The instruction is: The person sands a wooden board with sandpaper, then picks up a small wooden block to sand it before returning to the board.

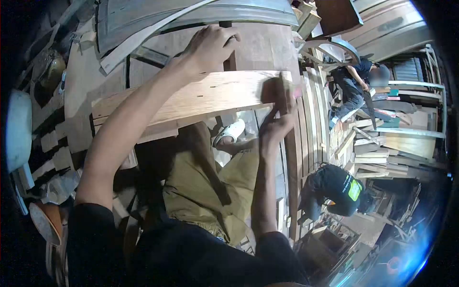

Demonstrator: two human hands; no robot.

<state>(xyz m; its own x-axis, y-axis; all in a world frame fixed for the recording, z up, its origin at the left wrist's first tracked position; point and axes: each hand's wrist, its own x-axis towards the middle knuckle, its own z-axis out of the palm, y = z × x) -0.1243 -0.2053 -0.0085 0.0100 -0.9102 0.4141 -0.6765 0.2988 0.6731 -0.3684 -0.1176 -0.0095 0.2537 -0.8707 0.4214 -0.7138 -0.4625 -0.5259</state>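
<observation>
Pale rectangular wooden board (pixel 215 93) brightly lit; dark shadows on khaki cloth trousers (pixel 191 191) beyond its near edge. Dim surroundings, blue glare (pixel 415 262) bottom right, curved fisheye distortion, black corners.

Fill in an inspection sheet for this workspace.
Surface: brown wooden surface, partly covered by a grey panel.
Job's things: pale board; narrow dark piece at its right end, type unclear.
Clutter: wooden strips alongside.
Grippers: bare hands; left hand beyond the board, grip unclear; right hand holds the narrow dark piece.
Cables: nothing seen.
Surroundings: two other people, picture right.
</observation>
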